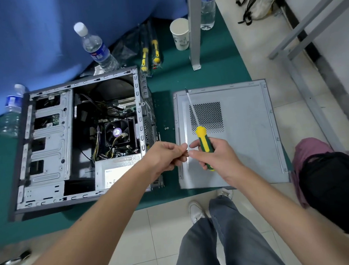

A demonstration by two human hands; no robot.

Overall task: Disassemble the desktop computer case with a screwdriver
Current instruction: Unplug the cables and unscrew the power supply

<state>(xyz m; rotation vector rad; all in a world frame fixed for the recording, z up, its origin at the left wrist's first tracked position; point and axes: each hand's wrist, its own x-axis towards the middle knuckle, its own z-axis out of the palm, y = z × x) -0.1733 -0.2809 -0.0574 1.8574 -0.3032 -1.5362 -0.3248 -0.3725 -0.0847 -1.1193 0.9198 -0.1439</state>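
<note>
Green-topped table (216, 70), pale tiled floor (148, 239), blue cloth (36, 38), grey metal post (194, 26).

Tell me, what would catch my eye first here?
Probably the two hands meeting mid-frame: the right hand grips a yellow-and-green screwdriver, fingertips close to the left hand. Behind them on the green table lie the opened computer case and, to its right, the removed side panel.
</note>
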